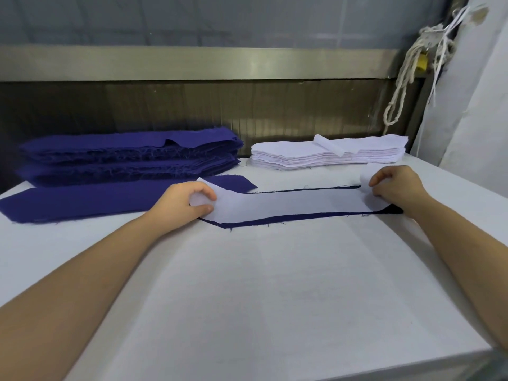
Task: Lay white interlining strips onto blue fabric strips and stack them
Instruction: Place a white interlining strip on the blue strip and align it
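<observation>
Left hand (183, 200) and right hand (395, 187) pinch opposite ends of the white interlining strip (288, 206).

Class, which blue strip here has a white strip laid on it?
The blue strip under the white strip, between the left hand and right hand; the blue pile at left is bare.
</observation>
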A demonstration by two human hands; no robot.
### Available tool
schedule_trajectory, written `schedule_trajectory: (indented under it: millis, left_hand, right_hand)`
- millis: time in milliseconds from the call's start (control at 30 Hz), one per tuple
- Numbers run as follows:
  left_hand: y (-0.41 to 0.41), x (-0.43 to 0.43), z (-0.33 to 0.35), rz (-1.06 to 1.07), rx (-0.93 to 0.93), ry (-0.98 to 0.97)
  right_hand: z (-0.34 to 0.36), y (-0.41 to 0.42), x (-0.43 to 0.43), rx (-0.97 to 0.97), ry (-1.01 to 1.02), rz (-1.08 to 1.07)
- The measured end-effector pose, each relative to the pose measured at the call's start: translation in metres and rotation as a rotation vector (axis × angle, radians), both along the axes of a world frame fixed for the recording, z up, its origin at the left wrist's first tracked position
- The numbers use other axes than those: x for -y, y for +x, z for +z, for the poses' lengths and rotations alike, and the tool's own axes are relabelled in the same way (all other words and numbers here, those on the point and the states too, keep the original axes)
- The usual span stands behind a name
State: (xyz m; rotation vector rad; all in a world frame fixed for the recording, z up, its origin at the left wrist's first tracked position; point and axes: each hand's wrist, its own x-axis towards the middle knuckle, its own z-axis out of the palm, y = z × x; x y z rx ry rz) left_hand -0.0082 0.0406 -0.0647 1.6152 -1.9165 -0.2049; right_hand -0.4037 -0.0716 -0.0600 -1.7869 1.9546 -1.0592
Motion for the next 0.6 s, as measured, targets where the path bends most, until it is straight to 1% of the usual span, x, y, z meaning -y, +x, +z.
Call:
schedule_trajectory:
  millis: [133, 333, 600]
  left_hand:
    - [-0.0007, -0.0004, 0.0002, -0.010, 0.008, 0.004]
    - [-0.0020, -0.0027, 0.0011, -0.039, 0.050, 0.000]
    - [-0.0025, -0.0032, 0.0008, -0.043, 0.032, -0.011]
  right_hand:
    - [0.0008, -0.0004, 0.0004, -0.046, -0.010, -0.007]
    - [0.0011, -0.0015, 0.0011, -0.102, 0.030, -0.006]
    - [0.0012, -0.0023, -0.0012, -0.159, 0.014, -0.020]
